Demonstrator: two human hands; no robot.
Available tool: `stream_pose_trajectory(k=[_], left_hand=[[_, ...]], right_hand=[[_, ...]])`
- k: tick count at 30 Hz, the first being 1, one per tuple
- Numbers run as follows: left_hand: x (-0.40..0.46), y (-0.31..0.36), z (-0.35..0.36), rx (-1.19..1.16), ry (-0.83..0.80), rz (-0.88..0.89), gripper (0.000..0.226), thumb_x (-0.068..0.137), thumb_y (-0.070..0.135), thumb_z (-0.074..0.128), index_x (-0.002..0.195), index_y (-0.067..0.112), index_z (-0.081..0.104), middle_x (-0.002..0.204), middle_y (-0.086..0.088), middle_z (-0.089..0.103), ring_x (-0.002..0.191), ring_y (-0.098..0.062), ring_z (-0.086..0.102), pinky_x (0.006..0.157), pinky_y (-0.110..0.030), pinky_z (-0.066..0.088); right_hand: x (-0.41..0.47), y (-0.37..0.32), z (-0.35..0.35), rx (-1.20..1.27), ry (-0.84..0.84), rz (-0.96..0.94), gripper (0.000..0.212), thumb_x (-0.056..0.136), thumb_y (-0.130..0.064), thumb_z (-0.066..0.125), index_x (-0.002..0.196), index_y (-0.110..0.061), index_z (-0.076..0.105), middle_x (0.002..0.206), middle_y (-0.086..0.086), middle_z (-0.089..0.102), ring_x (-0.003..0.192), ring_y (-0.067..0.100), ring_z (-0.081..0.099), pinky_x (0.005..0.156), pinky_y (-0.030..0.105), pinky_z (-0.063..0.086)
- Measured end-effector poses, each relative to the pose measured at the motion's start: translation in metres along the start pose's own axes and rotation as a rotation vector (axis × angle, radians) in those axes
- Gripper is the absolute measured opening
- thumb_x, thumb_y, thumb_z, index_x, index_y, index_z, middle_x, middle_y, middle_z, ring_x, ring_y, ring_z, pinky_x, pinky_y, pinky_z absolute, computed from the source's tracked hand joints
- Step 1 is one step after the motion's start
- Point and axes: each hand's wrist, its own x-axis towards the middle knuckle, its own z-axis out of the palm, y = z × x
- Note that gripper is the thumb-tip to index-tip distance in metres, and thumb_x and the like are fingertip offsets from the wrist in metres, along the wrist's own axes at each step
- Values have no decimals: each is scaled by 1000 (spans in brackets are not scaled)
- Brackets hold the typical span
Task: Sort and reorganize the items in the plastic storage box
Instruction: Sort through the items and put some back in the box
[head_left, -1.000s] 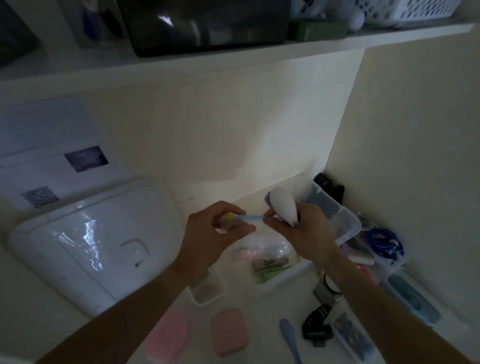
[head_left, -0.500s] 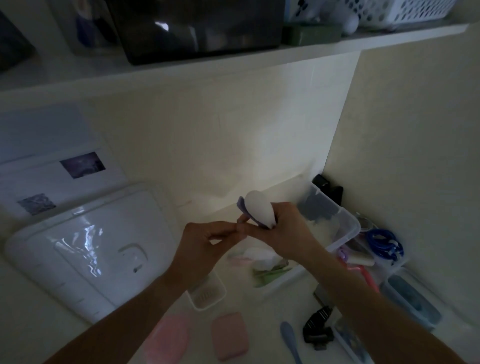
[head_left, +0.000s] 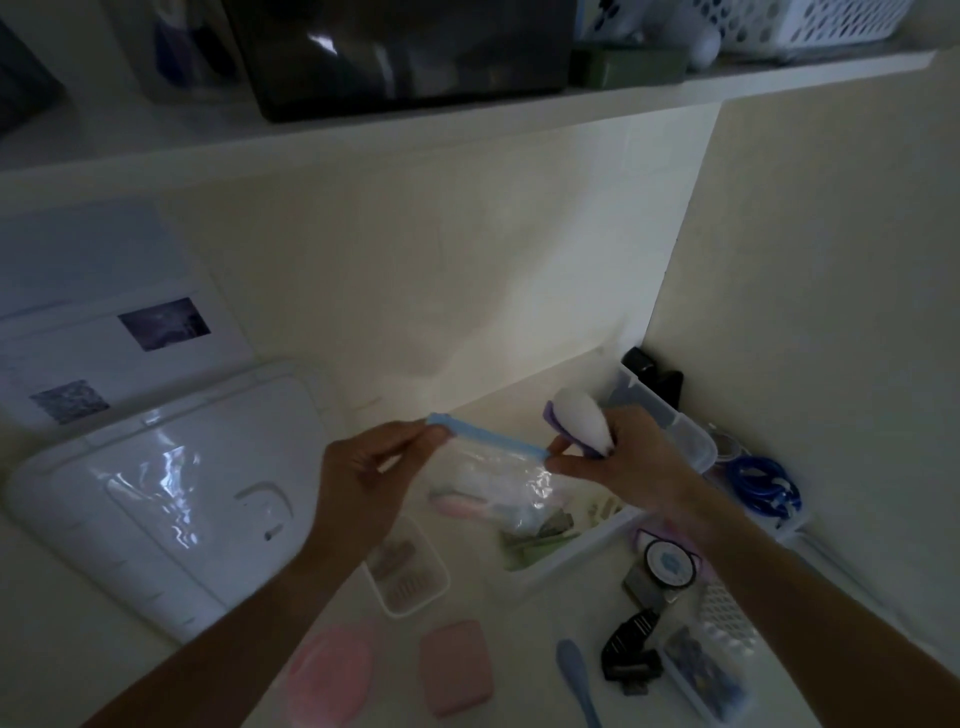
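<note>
Nearest on the counter lie a pink case (head_left: 456, 666), a round pink lid (head_left: 330, 675) and a blue spoon (head_left: 577, 680); just beyond them stands a small clear tray (head_left: 407, 570). Above these, both forearms reach forward and inward, and the zip bag (head_left: 496, 480) hangs between the hands, over the near edge of the box (head_left: 691, 441). The bag looks light, limp and slick (its film will likely sag and slide), so the stiff blue zip strip (head_left: 485, 436) is the sound place to hold; the left hand (head_left: 371, 475) pinches one end of it, fingers closed together. The right hand (head_left: 631, 462) pinches the other end with thumb and forefinger while its remaining fingers are curled around a white bulb (head_left: 579, 425). A white lid (head_left: 156, 499) lies further left, against the wall.
</note>
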Motion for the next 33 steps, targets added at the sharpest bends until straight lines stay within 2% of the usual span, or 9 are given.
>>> stream_pose_trajectory(k=[7, 9, 12, 16, 19, 22, 25, 30, 33], left_hand=[[-1, -18, -13, 107, -115, -48, 27, 82, 6, 77, 88, 32, 74, 93, 8, 76, 86, -12, 71, 67, -33, 56], [-3, -19, -8, 89, -120, -86, 22, 82, 13, 79, 93, 32, 76, 92, 7, 75, 82, -13, 71, 64, -35, 59], [-7, -17, -2, 121, -159, -48, 10, 84, 19, 77, 88, 28, 78, 83, 8, 74, 80, -10, 70, 70, -27, 56], [-8, -14, 2, 175, -174, -25, 10, 85, 18, 76, 81, 28, 76, 78, 10, 72, 76, -5, 67, 69, -23, 50], [-7, -11, 7, 90, -144, -128, 9, 83, 13, 78, 81, 22, 78, 74, 7, 74, 71, -3, 66, 68, -17, 48], [-9, -8, 12, 19, -138, -209, 9, 80, 8, 80, 82, 17, 78, 76, 5, 75, 71, -2, 66, 66, -15, 47], [-10, -9, 14, 1, -173, -220, 10, 78, 9, 81, 83, 17, 78, 79, 2, 76, 74, -6, 68, 69, -20, 52], [-12, -13, 14, -13, -184, -246, 10, 79, 4, 79, 82, 13, 76, 75, 1, 74, 72, -8, 65, 67, -22, 51], [-14, -14, 18, -57, -87, -331, 3, 83, 5, 76, 83, 7, 74, 73, -5, 72, 70, -14, 67, 65, -25, 54]], right_hand=[[-7, 8, -21, 17, 95, -26, 13, 72, -30, 86, 71, -24, 75, 56, 13, 56, 47, 8, 49, 48, 22, 41], [-8, 3, -19, 37, 103, -51, 12, 72, -27, 86, 72, -23, 75, 55, 4, 58, 47, 5, 51, 48, 18, 42], [-7, 4, -17, 33, 126, -35, 13, 71, -27, 87, 74, -22, 75, 60, -14, 66, 53, 1, 59, 52, 15, 48], [-10, 8, -13, -35, 184, -26, 15, 72, -34, 85, 78, -33, 71, 65, 0, 69, 60, 9, 64, 54, 23, 51], [-19, 4, -1, -154, 243, -170, 23, 71, -44, 84, 80, -40, 62, 59, -9, 61, 55, 3, 60, 49, 16, 45], [-25, 0, 22, -305, 204, -401, 32, 75, -45, 78, 104, -35, 71, 75, -8, 73, 63, 10, 69, 53, 31, 54], [-22, 3, 40, -409, 169, -476, 40, 74, -41, 72, 114, -38, 69, 80, -8, 76, 66, 14, 72, 55, 31, 55], [-15, 4, 47, -494, 106, -519, 21, 78, -37, 56, 93, -33, 71, 68, -8, 71, 57, 16, 66, 50, 32, 51], [-14, 6, 49, -596, 68, -647, 10, 78, -27, 57, 82, -29, 66, 61, -6, 63, 49, 14, 57, 44, 29, 43]])
